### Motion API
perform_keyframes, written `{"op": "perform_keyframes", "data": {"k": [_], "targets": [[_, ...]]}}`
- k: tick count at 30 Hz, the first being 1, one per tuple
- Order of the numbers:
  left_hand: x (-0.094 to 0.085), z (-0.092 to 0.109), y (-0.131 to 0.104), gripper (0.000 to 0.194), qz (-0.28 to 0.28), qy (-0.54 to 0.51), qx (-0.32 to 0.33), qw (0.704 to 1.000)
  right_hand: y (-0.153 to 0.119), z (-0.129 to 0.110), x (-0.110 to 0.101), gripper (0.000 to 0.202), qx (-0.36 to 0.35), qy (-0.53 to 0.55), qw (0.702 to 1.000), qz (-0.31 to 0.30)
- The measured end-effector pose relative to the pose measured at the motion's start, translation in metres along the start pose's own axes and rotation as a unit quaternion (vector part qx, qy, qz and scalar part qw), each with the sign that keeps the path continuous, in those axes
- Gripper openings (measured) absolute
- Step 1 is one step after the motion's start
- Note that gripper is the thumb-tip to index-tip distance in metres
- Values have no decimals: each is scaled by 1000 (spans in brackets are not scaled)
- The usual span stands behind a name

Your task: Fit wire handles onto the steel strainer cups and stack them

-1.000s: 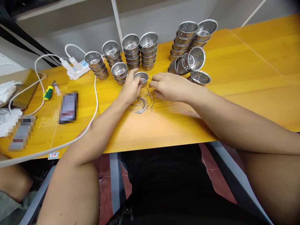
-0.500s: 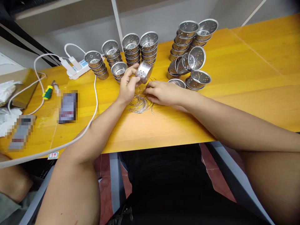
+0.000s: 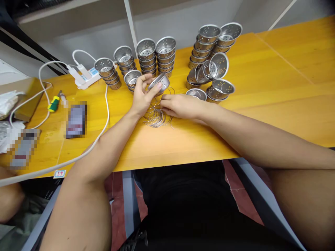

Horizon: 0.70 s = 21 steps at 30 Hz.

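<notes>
Holding the small metal cup in your left hand, you have it up off the table and tipped. A second ago it was down low by the wires; since then you lifted it and turned it, and it leans a new way now. Your thumb presses its side, and your other fingers curl just wide enough to go around it.

Your right hand has slid down and left to the curved wires. Its fingers are bent and close together, but I cannot tell if they pinch a wire. So the cup and the wires are now near each other, with a hand at each.

The table is yellow and shiny. Stacks of holey cups stand behind your left hand, and more cups stand and lean on the right. Over on the left are a white plug strip, a green and yellow tool and a long white cord. A gray wall is behind, and the floor is red.
</notes>
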<state>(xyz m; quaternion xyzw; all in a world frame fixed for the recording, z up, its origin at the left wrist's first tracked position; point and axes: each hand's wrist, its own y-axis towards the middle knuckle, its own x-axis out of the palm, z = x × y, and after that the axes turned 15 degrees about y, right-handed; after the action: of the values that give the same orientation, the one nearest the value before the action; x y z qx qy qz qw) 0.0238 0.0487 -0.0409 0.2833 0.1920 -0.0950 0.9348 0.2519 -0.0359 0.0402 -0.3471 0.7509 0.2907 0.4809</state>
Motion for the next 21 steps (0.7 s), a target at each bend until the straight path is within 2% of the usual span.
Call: {"op": "perform_keyframes", "data": {"k": [3,5,9,12,14,16,18,21], "targets": [[-1,-13,4,103,10,59,40,997,-2,-1,-1,14,-18,25,999,18],[-2,-14,5,107,20,91,55,994,-4,1,-1,15,-48,33,997,43],[-5,-9,8,106,31,114,64,991,-8,7,0,27,-107,38,990,85],[-6,-13,10,108,29,119,69,990,-9,4,-1,39,-115,60,984,122],[-6,-17,10,109,26,123,74,989,-11,-1,-3,43,-92,80,979,164],[-5,-18,9,109,22,121,83,989,-11,-5,-7,47,-36,95,972,213],[-4,-15,7,109,19,116,90,989,-11,-6,-11,51,39,106,960,257],[-3,-2,2,107,10,123,98,988,-9,-1,-16,57,124,120,942,287]]}}
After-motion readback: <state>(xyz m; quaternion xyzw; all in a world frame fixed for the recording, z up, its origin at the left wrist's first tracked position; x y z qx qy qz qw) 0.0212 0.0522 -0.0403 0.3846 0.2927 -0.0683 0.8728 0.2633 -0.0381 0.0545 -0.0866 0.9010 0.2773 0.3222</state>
